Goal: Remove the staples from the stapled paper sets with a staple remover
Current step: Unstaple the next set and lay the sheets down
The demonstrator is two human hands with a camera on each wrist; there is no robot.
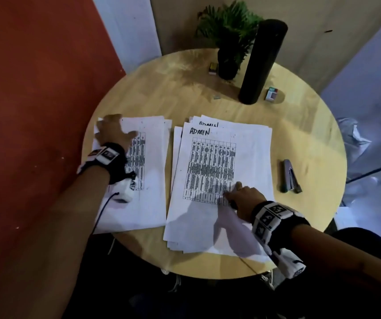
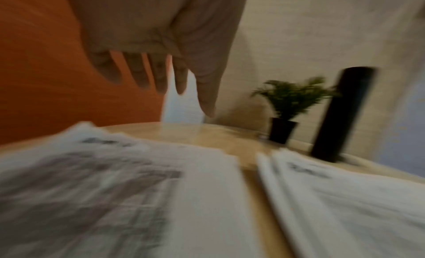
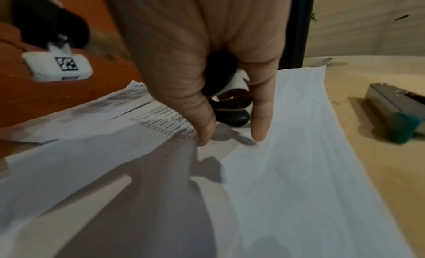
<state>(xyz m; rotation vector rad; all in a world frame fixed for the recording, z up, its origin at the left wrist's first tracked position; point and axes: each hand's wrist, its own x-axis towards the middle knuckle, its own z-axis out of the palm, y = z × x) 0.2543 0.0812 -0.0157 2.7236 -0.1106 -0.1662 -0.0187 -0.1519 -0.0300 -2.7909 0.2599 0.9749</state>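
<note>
Black staple remover (image 3: 230,105): tucked under right hand (image 1: 246,199), held in curled fingers above white "ADMIN" paper stack (image 1: 249,143).
Left hand (image 1: 112,132): fingers spread, empty, over left white paper stack (image 1: 155,171).

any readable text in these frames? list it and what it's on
"ADMIN": handwritten at the top of the front sheet of the right paper stack.
"ADMIN": partly covered, on the sheet behind it.
Printed tables on both stacks, including the left stack: too small to read.
Small boxes by the black cylinder: print blurred.
Wrist band markers: patterns, no words.
</note>
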